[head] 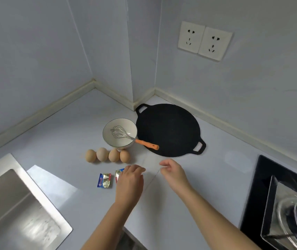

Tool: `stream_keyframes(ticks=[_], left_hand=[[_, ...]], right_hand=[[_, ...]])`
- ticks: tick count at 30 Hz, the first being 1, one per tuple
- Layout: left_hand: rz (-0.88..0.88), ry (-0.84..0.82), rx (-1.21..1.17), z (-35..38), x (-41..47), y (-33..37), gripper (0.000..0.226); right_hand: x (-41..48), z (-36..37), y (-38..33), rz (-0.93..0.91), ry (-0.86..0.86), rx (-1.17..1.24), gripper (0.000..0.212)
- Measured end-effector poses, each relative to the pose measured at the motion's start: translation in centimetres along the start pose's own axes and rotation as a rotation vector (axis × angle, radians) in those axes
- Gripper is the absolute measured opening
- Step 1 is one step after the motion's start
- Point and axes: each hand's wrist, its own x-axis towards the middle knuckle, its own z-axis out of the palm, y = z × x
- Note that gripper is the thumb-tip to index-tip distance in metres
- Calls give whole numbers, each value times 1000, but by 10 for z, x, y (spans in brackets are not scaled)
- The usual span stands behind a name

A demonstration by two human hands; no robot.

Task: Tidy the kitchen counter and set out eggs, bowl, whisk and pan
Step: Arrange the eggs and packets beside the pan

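Note:
Several brown eggs (pixel 108 155) lie in a row on the white counter. Behind them stands a white bowl (pixel 120 132) with a wire whisk (pixel 126 135) in it, its orange handle sticking out over the flat black pan (pixel 169 130) with two loop handles. Two small foil butter packets lie in front of the eggs: one (pixel 104 180) in the open, the other (pixel 119 174) partly under my left hand (pixel 130 183), which hovers over it with relaxed fingers and holds nothing. My right hand (pixel 173 173) floats just right of it, fingers loosely curled, empty.
A steel sink (pixel 14 204) fills the lower left. A black gas hob (pixel 288 204) with a burner sits at the lower right. Walls enclose the counter corner behind the pan, with two sockets (pixel 204 40) on the right wall.

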Motion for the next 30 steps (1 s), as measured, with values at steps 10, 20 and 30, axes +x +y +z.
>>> stream_keyframes(ticks=[10, 20, 30], left_hand=[[-438, 108, 15, -54, 2, -128, 54], [-436, -29, -28, -52, 42, -164, 51], [-299, 56, -208, -65, 6, -145, 48]], right_hand=[[28, 95, -38, -87, -123, -213, 49], [54, 129, -49, -120, 81, -351, 44], [43, 109, -32, -72, 133, -299, 28]])
